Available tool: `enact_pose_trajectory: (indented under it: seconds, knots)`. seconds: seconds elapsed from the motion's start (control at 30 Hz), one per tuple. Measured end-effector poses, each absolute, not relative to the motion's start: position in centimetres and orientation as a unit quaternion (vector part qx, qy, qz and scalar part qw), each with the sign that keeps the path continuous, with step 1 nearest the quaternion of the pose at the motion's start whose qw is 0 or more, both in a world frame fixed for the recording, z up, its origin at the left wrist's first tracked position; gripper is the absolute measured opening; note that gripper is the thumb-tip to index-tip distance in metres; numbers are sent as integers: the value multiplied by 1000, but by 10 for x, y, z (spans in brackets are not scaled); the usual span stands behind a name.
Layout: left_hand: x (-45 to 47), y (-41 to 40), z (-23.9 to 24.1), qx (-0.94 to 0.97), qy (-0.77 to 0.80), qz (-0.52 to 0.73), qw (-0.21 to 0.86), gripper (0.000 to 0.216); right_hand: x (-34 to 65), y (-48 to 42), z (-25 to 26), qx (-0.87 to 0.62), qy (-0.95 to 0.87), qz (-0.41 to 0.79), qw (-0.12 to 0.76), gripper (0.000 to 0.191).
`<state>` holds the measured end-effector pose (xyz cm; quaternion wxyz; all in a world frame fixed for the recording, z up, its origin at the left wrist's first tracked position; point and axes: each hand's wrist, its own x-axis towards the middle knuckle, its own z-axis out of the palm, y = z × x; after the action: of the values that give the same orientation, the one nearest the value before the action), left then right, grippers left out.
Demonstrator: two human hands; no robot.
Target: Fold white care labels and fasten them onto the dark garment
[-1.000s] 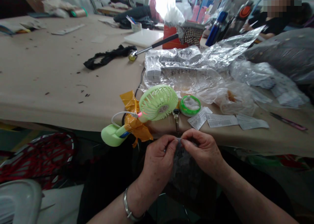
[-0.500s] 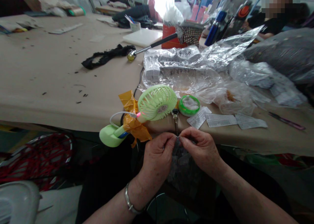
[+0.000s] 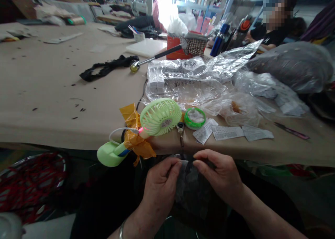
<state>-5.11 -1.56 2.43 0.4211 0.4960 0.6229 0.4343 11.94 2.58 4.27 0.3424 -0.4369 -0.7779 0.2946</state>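
Here, tan table (image 3: 52, 92) near left hand (image 3: 159, 186); bags (image 3: 191, 89) atop; workroom (image 3: 123, 3) behind.

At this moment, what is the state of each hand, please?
Left hand: closed, pinching a small pale piece.
Right hand: slightly open; whether it holds anything tiny cannot be told.

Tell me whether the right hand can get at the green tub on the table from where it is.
Probably yes: the green tub sits near the front edge of the table, just beyond the right hand, and the flat paper slip beside it should hardly hinder.
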Motion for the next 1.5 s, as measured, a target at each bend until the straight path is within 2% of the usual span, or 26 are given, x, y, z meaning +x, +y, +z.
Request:
enact_pose_trajectory:
  seconds: [0.07,0.17,0.23,0.3,0.5,0.67,0.77,0.93,1.07,1.17,1.33,1.5]
  knots:
    - [-51,-15,18,478,617,438,446,12,131,30,45,-431,-814,182,344,8]
    - [-51,-13,7,456,614,437,473,24,143,42,42,-434,-845,7,313,19]
    - [-49,-13,1,459,621,427,471,24,147,48,37,-439,-852,-63,279,29]
    - [-47,-13,-2,468,626,418,463,20,148,51,32,-437,-853,-88,271,28]
    - [-30,-11,9,445,597,427,513,11,153,53,26,-393,-846,-63,356,12]
    - [-3,-2,28,215,441,459,741,21,162,39,27,-322,-856,-18,405,11]
    - [10,5,36,107,348,474,802,23,166,24,28,-275,-877,11,394,11]
    - [22,14,39,101,376,464,796,11,176,21,31,-287,-887,5,362,17]
    - [25,13,37,140,438,431,777,12,186,40,35,-438,-849,-74,288,41]
    - [25,12,34,166,469,415,762,13,188,48,34,-482,-838,-116,229,36]
    - [25,13,34,170,488,402,756,12,194,47,27,-444,-837,-130,293,16]
    - [27,16,39,160,496,379,765,13,203,48,23,-419,-828,-77,363,14]
